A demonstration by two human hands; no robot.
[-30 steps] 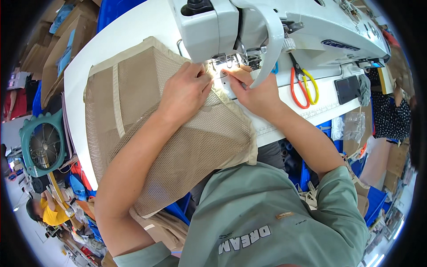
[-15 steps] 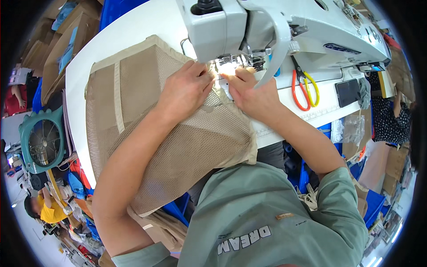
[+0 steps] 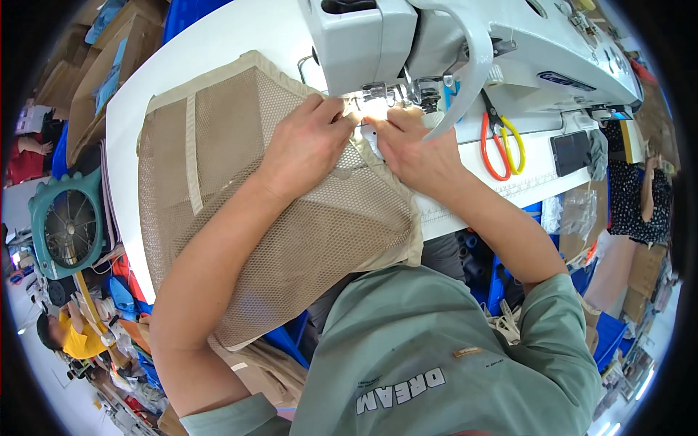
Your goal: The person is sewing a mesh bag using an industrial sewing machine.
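Note:
A tan mesh fabric panel (image 3: 313,240) with a beige bound edge spreads over the white table and hangs down over my lap. Its bound edge runs in under the lit needle area of a white sewing machine (image 3: 356,43). Just left of the presser foot, my left hand (image 3: 305,149) pinches that edge with curled fingers. My right hand (image 3: 418,152) grips the same edge on the other side, fingertips close to the foot. Glare from the machine's lamp hides the exact spot under the needle.
Scissors with red and yellow handles (image 3: 502,149) lie right of the machine, near a dark phone (image 3: 571,152). A printed ruler strip follows the table's front edge. At the left stands a green fan (image 3: 69,227). Cardboard boxes and other people are around.
The view has shifted slightly, so the machine sits a little farther right and up. Both hands keep their hold on the fabric edge beside the presser foot.

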